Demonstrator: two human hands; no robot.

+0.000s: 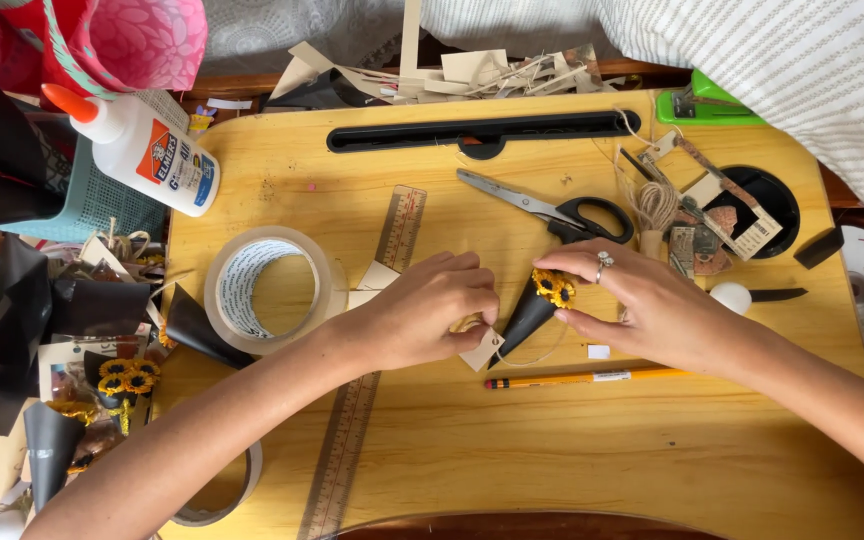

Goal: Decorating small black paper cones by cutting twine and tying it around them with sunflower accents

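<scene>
A small black paper cone with tiny sunflowers at its wide end lies in the middle of the yellow lap table. My right hand, wearing a ring, pinches the flower end of the cone. My left hand holds a small tan paper tag against the cone's narrow tip. A thin string loops below the cone.
Black-handled scissors, a pencil, a long ruler, a clear tape roll, a white glue bottle and a twine bundle lie around. More finished black cones sit at the left edge.
</scene>
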